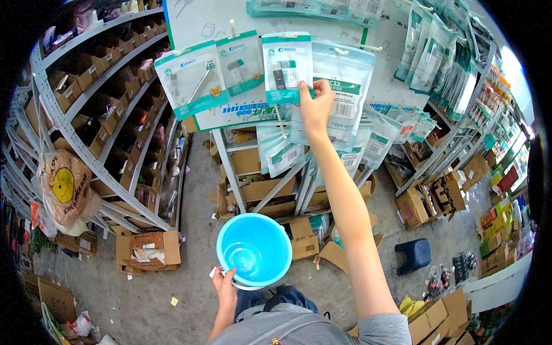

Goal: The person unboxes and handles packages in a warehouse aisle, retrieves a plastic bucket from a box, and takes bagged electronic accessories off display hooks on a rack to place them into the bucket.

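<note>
My right hand [316, 109] is raised to the display board, thumb and fingers closed on the lower right edge of a white-and-teal packet [287, 52]. A small dark stick-shaped item shows on the packet's front. Beside it hang a large clear bag [345, 63] marked C33 and a packet with a thin rod [187, 80]. Another teal packet [240, 63] hangs from a peg between them. My left hand [226, 293] grips the near rim of a light blue bucket [276, 236], whose inside shows nothing lying in it. Something small and white sticks out by the left fingers.
Metal shelving [69, 115] with cardboard bins runs along the left. An open carton [169, 247] stands on the floor below it. Several bags hang under the board [190, 17]. To the right are a dark blue stool [413, 256] and open cartons [414, 207].
</note>
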A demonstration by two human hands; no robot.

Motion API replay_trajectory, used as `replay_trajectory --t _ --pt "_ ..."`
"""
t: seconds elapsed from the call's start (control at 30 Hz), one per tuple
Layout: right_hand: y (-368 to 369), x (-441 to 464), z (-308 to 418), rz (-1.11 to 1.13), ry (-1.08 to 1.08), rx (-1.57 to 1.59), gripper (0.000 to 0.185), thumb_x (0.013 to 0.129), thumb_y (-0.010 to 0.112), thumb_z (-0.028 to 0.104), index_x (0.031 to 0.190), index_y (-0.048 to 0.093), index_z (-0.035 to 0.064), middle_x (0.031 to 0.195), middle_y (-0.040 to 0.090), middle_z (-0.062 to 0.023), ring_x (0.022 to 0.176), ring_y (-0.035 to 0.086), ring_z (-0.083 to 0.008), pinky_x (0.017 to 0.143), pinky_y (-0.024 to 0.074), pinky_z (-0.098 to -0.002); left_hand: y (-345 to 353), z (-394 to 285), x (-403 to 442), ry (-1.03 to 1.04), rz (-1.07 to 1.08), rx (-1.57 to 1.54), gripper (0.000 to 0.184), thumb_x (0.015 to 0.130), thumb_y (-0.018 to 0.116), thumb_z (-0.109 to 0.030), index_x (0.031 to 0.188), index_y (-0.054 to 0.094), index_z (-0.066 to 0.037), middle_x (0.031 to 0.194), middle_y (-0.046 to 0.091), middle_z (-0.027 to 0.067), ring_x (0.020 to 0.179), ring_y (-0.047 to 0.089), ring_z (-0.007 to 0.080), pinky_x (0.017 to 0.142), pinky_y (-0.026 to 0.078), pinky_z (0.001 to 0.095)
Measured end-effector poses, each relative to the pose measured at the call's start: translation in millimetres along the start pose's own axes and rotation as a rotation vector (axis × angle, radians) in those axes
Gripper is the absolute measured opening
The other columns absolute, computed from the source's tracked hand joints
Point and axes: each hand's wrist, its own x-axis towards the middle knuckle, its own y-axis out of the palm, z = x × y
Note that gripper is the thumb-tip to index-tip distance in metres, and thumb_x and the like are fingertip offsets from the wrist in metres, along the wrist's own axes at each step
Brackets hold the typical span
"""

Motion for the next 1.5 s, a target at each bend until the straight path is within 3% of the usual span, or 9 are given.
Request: replay_trajectory --t 0.47,0.77,0.83,0.93,1.1,1.23,1.33,1.4,1.5 --pt "0.4 -4.0 20.9 0.039 0.021 0.089 0.019 0.07 0.058 0.014 0.075 0.048 -0.0016 0.057 0.056 -0.0094 0.05 0.05 -0.0111 0.047 0.0369 -0.0241 13.1 -5.4 -5.6 -0.028 0.04 0.007 0.017 0.065 0.057 -0.001 0.074 0.042 -0.005 0.072 0.05 0.0033 0.067 0.047 0.0086 0.061 0.036 0.021" --pt "0.5 17.6 22.8 0.12 -0.152 -0.232 0.027 0.072 0.059 0.022 0.075 0.055 -0.0043 0.051 0.054 -0.0071 0.046 0.054 -0.0119 0.043 0.0377 -0.0227 25.4 -19.8 -12.5 -0.115 0.04 -0.078 0.019 0.066 0.054 0.0 0.082 0.045 -0.002 0.077 0.052 0.0059 0.07 0.049 0.0116 0.065 0.039 0.0231" --pt "0.5 26.1 20.4 0.118 -0.234 -0.539 0.032 0.072 0.058 0.028 0.069 0.056 -0.0034 0.046 0.051 -0.0091 0.043 0.055 -0.0165 0.042 0.038 -0.0257 28.4 -23.4 -13.5 -0.126 0.042 -0.088 0.02 0.066 0.054 0.0 0.084 0.045 0.0 0.078 0.052 0.0067 0.071 0.05 0.0126 0.066 0.04 0.0242" --pt "3.0 32.9 31.0 0.197 -0.202 -0.588 0.037 0.073 0.056 0.033 0.062 0.056 -0.0021 0.044 0.049 -0.0105 0.041 0.055 -0.0189 0.042 0.0376 -0.028 29.3 -24.0 -13.6 -0.109 0.092 -0.099 0.02 0.066 0.054 0.0 0.084 0.044 0.0 0.078 0.052 0.0073 0.071 0.05 0.0132 0.065 0.04 0.0247" --pt "4.8 41.0 39.1 0.298 -0.113 -0.835 0.04 0.068 0.057 0.035 0.055 0.055 -0.0021 0.052 0.051 -0.0204 0.054 0.052 -0.0356 0.051 0.04 -0.0407 25.6 -20.3 -11.4 -0.144 0.039 -0.133 0.019 0.065 0.055 0.002 0.081 0.044 0.0 0.078 0.052 0.0083 0.07 0.051 0.0136 0.063 0.041 0.0243" --pt "9.1 45.7 59.3 0.412 -0.021 -1.018 0.036 0.069 0.058 0.033 0.068 0.057 -0.0027 0.071 0.056 -0.0221 0.069 0.055 -0.0363 0.061 0.043 -0.0422 15.9 -6.6 -2.8 -0.072 0.051 -0.125 0.019 0.064 0.055 0.002 0.08 0.045 0.0 0.076 0.053 0.0078 0.068 0.051 0.0132 0.061 0.041 0.0238" --pt "9.8 51.6 62.4 0.477 0.039 -0.985 0.036 0.069 0.058 0.033 0.066 0.056 -0.0031 0.071 0.056 -0.0223 0.069 0.055 -0.0355 0.06 0.0438 -0.0407 19.6 -19.7 -9.1 -0.086 0.067 -0.086 0.021 0.067 0.053 0.001 0.087 0.046 0.001 0.077 0.052 0.0061 0.071 0.05 0.0128 0.065 0.039 0.0242" --pt "8.3 53.2 70.7 0.565 0.197 -0.901 0.037 0.07 0.057 0.034 0.067 0.057 -0.0033 0.071 0.056 -0.0225 0.069 0.056 -0.0347 0.059 0.0443 -0.0392 25.5 -38.5 -22.5 -0.126 0.114 0.231 0.049 0.078 0.046 -0.018 0.118 0.03 0.005 0.108 0.044 0.0128 0.096 0.043 0.0189 0.083 0.033 0.0285" --pt "9.9 52.4 70.0 0.447 0.022 -1.047 0.038 0.07 0.056 0.035 0.067 0.056 -0.003 0.068 0.056 -0.0214 0.068 0.056 -0.0327 0.058 0.0443 -0.0388 18.8 -24.1 -14.9 -0.087 0.121 0.148 0.046 0.077 0.047 -0.016 0.115 0.033 0.006 0.105 0.047 0.0119 0.095 0.044 0.0184 0.081 0.035 0.0275"
